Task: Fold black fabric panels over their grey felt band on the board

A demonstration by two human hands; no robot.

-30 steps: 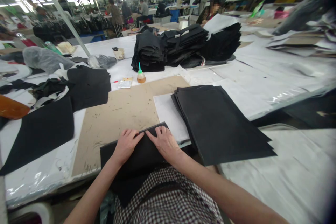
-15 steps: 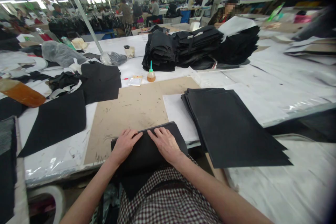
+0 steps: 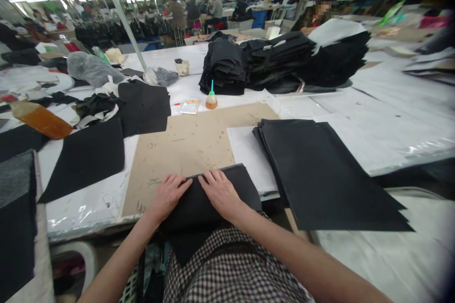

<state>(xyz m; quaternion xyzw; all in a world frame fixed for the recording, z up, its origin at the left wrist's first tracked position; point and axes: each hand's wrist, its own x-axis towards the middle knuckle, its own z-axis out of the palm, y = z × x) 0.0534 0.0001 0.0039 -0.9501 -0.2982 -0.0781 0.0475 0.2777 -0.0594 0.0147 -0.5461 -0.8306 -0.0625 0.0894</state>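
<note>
A black sheet (image 3: 245, 189), leather-like or fabric, lies at the front edge of the table and hangs down over my lap. Its far edge is folded or doubled. My left hand (image 3: 168, 199) is on the left part of that edge, fingers bent over it and thumb pointing inward. Close beside it, my right hand (image 3: 220, 194) pinches the same edge, thumb near the left thumb. The fingertips' undersides are hidden. Right of the hands, a stack of black sheets (image 3: 320, 175) reaches past the table edge.
A brown board (image 3: 185, 142) lies under the work. Beyond it stand a small glue bottle (image 3: 211, 102) with a green nozzle and thick black bundles (image 3: 277, 61). At left are loose black pieces (image 3: 90, 156), an amber bottle (image 3: 42, 118) and a slanting pole (image 3: 122, 16). A co-worker (image 3: 316, 12) sits beyond.
Both hands have slid slightly left along the sheet's edge, so more of its right end shows. The camera view has turned a little left.
</note>
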